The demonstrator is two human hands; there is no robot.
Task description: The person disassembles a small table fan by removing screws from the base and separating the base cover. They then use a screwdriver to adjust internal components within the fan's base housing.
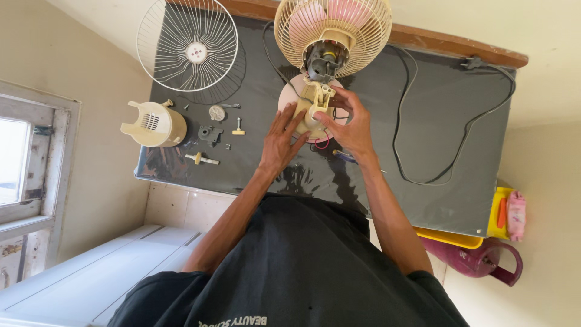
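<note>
A cream table fan [331, 27] with pink blades behind its rear grille stands on a dark table [423, 121], its motor [322, 60] exposed. My left hand [280, 140] rests against the left side of the fan's cream neck and round base [311, 109], fingers spread. My right hand [351, 124] grips the neck from the right, fingertips on the bracket below the motor. Red and blue wires [324, 144] hang out beneath the base.
A loose white front grille [187, 45] lies at the table's far left. Near it sit a cream motor cover [154, 124], a grey part [210, 134] and small knobs and screws [218, 112]. A black power cord [423, 175] loops on the right. A yellow bin [499, 215] stands beside the table.
</note>
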